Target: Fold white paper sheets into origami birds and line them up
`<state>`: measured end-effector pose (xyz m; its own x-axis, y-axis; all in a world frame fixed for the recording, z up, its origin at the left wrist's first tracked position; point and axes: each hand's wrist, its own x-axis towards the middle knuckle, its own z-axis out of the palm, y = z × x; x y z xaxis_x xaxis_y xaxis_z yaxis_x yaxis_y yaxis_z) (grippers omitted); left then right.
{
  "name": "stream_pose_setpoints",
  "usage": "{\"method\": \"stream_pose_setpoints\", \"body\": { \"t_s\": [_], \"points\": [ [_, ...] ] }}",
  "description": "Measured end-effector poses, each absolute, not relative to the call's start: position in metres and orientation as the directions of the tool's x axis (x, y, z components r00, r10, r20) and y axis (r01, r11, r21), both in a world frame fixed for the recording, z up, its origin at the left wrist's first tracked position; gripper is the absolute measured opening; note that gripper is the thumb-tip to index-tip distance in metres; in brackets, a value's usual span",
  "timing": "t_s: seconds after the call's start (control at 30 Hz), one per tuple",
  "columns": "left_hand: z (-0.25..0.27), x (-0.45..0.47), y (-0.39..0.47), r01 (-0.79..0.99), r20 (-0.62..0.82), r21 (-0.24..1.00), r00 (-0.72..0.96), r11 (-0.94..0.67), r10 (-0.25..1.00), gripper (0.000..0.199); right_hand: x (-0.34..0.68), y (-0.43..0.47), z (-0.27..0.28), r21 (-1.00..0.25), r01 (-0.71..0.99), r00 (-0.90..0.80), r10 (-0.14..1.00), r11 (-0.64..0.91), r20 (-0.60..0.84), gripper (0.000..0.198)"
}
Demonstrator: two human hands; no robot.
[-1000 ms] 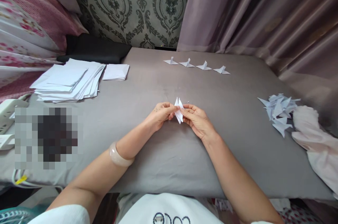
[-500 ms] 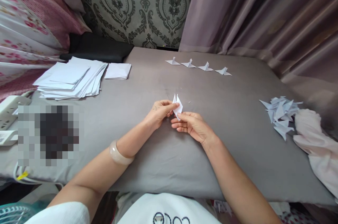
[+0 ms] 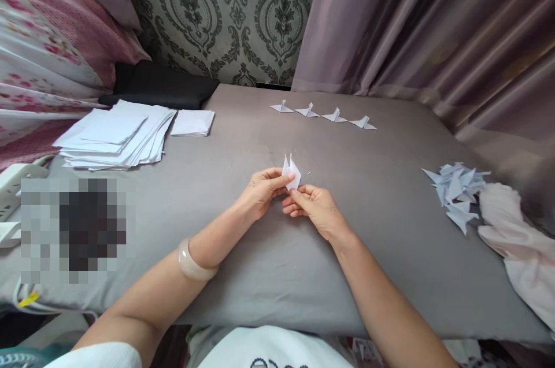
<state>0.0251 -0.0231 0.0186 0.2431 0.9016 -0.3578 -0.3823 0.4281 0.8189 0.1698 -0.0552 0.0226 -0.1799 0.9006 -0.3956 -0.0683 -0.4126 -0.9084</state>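
Note:
A small white folded paper piece (image 3: 293, 174), diamond-shaped with two narrow points sticking up, is held above the grey cloth in the middle. My left hand (image 3: 265, 188) pinches it from the left, thumb across its face. My right hand (image 3: 313, 205) grips its lower tip between thumb and forefinger, the other fingers curled below. The fingers partly cover the lower half of the paper. Beyond the hands, several folded paper cranes (image 3: 309, 110) stand in a slanting row on the cloth.
Stacked white paper sheets (image 3: 115, 134) lie at the left beside a smaller pile of squares (image 3: 193, 123). More folded paper shapes (image 3: 460, 186) are heaped at the right, against a pale pink cloth (image 3: 518, 235). A power strip (image 3: 17, 183) sits at the left edge.
The right fingers have shifted slightly up along the lower tip of the folded paper, which both hands still hold. The whole view has tilted a little.

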Motion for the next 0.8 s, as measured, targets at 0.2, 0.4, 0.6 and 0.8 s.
{"method": "stream_pose_setpoints", "body": {
  "t_s": [0.2, 0.4, 0.6, 0.8],
  "points": [
    [0.021, 0.022, -0.022, -0.343, -0.317, 0.853, 0.26, 0.394, 0.912, 0.026, 0.172, -0.056, 0.016, -0.949, 0.167, -0.118, 0.95, -0.267, -0.288, 0.024],
    [0.025, 0.024, -0.023, -0.399, -0.279, 0.825, 0.33, 0.401, 0.902, 0.028, 0.173, -0.056, 0.013, -0.95, 0.21, -0.161, 0.95, -0.231, -0.267, 0.025],
    [0.025, 0.03, -0.028, -0.402, -0.15, 0.888, 0.202, 0.222, 0.968, 0.024, 0.178, -0.055, 0.017, -0.943, 0.332, 0.103, 0.992, 0.035, 0.073, 0.016],
    [0.025, 0.035, -0.033, -0.353, -0.091, 0.921, 0.21, 0.163, 0.973, 0.024, 0.177, -0.056, 0.031, -0.912, 0.308, 0.123, 0.939, 0.271, 0.321, 0.009]
  ]
}}
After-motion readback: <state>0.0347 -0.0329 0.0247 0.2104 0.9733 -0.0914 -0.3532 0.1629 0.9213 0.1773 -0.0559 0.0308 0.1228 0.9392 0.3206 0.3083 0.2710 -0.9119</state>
